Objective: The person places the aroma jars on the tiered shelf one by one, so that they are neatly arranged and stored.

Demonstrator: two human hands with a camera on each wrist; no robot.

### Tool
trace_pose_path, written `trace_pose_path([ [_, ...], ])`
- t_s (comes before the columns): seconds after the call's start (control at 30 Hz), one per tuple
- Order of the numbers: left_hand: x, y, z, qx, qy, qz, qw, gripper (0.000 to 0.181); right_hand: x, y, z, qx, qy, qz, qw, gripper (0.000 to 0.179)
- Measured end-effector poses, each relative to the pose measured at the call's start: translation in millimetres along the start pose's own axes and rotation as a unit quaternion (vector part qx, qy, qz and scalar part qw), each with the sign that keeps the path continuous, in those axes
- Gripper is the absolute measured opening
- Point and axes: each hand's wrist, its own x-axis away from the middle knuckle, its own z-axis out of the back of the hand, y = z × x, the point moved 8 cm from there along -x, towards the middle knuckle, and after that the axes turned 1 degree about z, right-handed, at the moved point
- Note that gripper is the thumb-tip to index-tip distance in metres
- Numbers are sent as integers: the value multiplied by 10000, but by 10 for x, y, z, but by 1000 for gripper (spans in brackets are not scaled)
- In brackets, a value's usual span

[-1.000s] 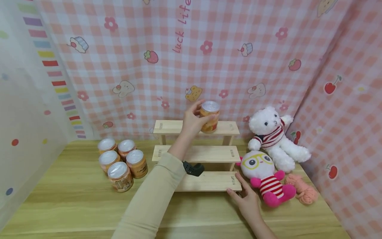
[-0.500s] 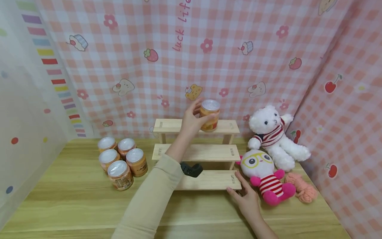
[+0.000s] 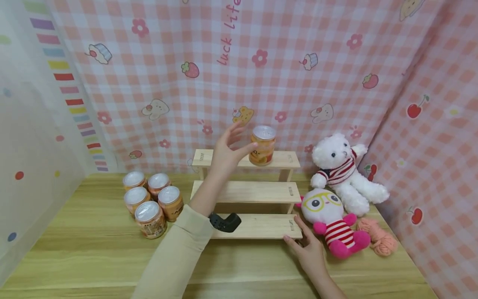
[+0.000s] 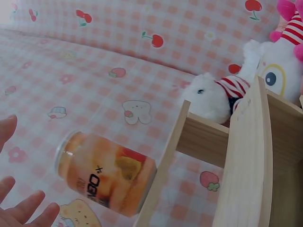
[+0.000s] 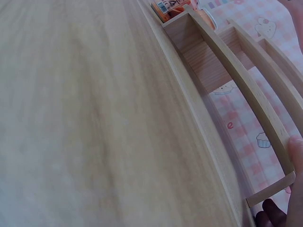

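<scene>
An orange can point(image 3: 262, 147) with a silvery lid stands upright on the top tier of a three-step wooden display shelf point(image 3: 257, 192), right of its middle. My left hand point(image 3: 225, 155) is just left of the can, fingers spread and thumb pointing toward it. In the left wrist view a gap shows between the fingertips point(image 4: 45, 215) and the can point(image 4: 106, 175). At the right end of the lowest tier, my right hand point(image 3: 310, 250) grips the board's corner between thumb and fingers. The right wrist view shows the thumb point(image 5: 296, 153) against the shelf point(image 5: 258, 101).
Several matching cans point(image 3: 151, 220) stand grouped on the wooden table point(image 3: 93, 257) left of the shelf. On the right sit a white teddy bear point(image 3: 345, 174), a pink-and-white plush doll point(image 3: 334, 224) and a bundle of peach yarn point(image 3: 378, 236). A checked cloth point(image 3: 209, 91) hangs behind.
My left hand has let go of the can and drawn back to the left, its fingers opening. The can stays on the top tier. My right hand keeps its place.
</scene>
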Motion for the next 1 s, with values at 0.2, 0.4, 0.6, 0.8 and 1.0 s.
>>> trace_pose_path([
  [0.2, 152, 76, 148, -89, -92, -409, 9991, 72, 10, 4, -10, -17, 20, -39, 10000, 61],
  [0.4, 321, 101, 344, -236, -190, -601, 9977, 73, 13, 4, -8, 4, 40, -18, 10000, 61],
  [0.6, 497, 125, 555, -415, -330, -676, 9963, 73, 15, -22, -6, -25, 7, 24, 10000, 61],
  [0.8, 658, 71, 827, -740, -243, -717, 9944, 72, 5, 23, -9, 3, 4, 116, 9999, 61],
  [1.0, 786, 7, 1087, -1122, -264, -814, 9900, 75, -40, 304, -16, 8, 46, 62, 10000, 63],
])
